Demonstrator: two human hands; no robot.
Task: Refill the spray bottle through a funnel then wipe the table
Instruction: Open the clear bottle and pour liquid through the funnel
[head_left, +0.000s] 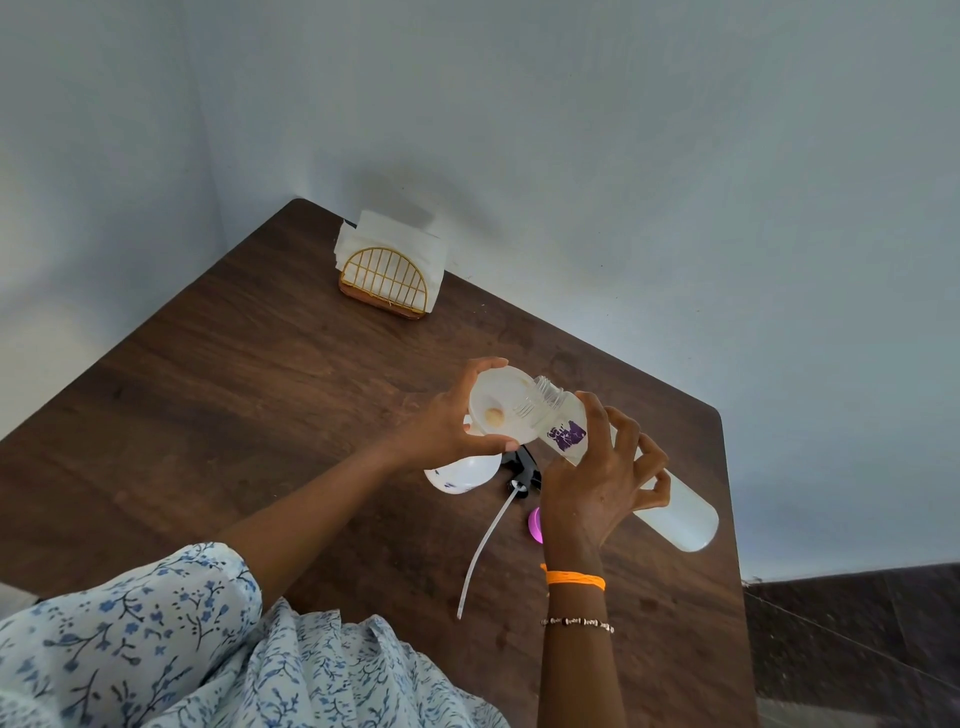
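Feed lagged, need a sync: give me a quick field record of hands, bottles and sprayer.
left hand: grips funnel seated on spray bottle
right hand: grips refill bottle, tilted, open neck at funnel rim
sprayer head: off, lying on table, tube toward the person
napkin holder: far corner

Dim, cool daylight, soft and even. Wall (623, 130) reads blue-grey. Napkin holder (387, 280) casts a faint, diffuse shadow up the wall behind it. Counter (234, 389) shows a dull sheen, no hard glare. Wide-angle bend at the edges (counter sides bow). Focus mostly sharp; lower corners soften.
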